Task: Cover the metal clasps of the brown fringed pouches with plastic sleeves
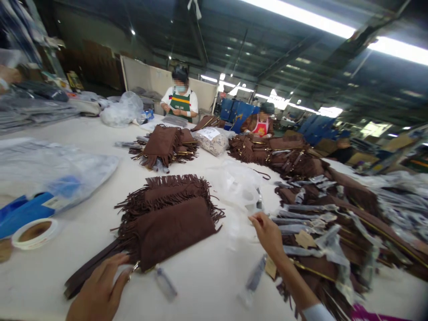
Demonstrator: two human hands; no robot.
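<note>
A brown fringed pouch [174, 229] lies on the white table, in front of more brown fringed pieces. At its lower left corner my left hand [103, 283] has thumb and fingers closed around a metal clasp [133, 269] beside a dark strap [93, 265]. My right hand [266, 229] is closed in a pinch at the edge of some thin clear plastic [234, 191], right of the pouch; what its fingertips hold is too small to make out. Just below the pouch is a small plastic-wrapped piece [166, 283]. Another wrapped piece [253, 281] lies below my right hand.
Plastic-wrapped brown bags [321, 223] are heaped on the right, with further piles [163, 145] behind. A tape roll [35, 233] and a large plastic bag [76, 169] lie on the left. Two people [181, 100] work across the table [90, 138].
</note>
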